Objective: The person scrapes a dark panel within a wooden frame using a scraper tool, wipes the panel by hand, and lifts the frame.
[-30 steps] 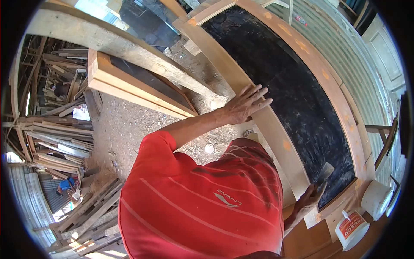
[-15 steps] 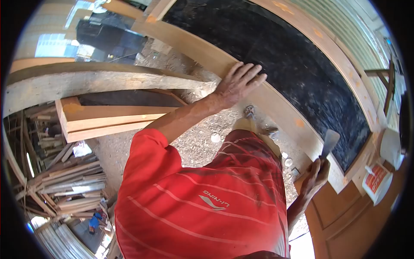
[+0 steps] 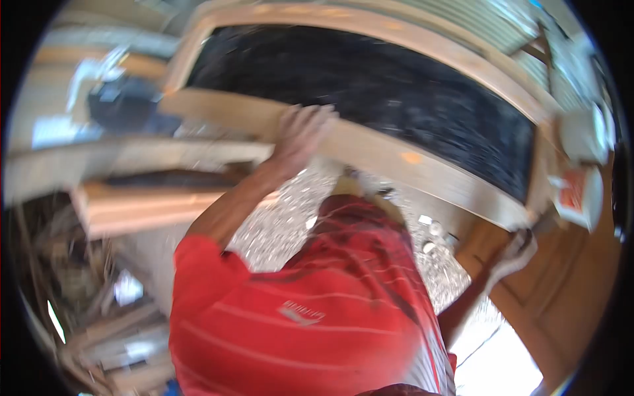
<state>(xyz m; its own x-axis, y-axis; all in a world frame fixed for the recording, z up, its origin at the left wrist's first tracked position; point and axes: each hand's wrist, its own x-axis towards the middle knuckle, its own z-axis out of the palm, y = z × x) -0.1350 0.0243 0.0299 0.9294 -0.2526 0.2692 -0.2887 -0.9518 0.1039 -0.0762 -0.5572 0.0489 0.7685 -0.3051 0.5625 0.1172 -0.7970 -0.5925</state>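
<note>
My left hand (image 3: 304, 135) lies on the near rail of a pale wooden frame (image 3: 376, 148), fingers stretched out over its top. Inside the frame is a dark, shiny black panel (image 3: 370, 86). Orange-brown filler patches (image 3: 411, 158) mark the wood. Beyond the frame's right corner, my right hand (image 3: 515, 254) is closed around a putty knife (image 3: 545, 222). Its blade is smeared by motion and points up and right, near a white tub with a red label (image 3: 578, 197).
Another white container (image 3: 581, 135) stands behind the labelled tub. A brown panelled door (image 3: 548, 284) is below right. To the left are a long beam (image 3: 132, 155), a wooden frame piece (image 3: 152, 211) and scrap wood (image 3: 119, 336). Shavings cover the ground (image 3: 264, 231).
The view has swung, and the scene is blurred. My right hand has moved the putty knife off the frame's right corner toward the tub. My left hand stays on the near rail.
</note>
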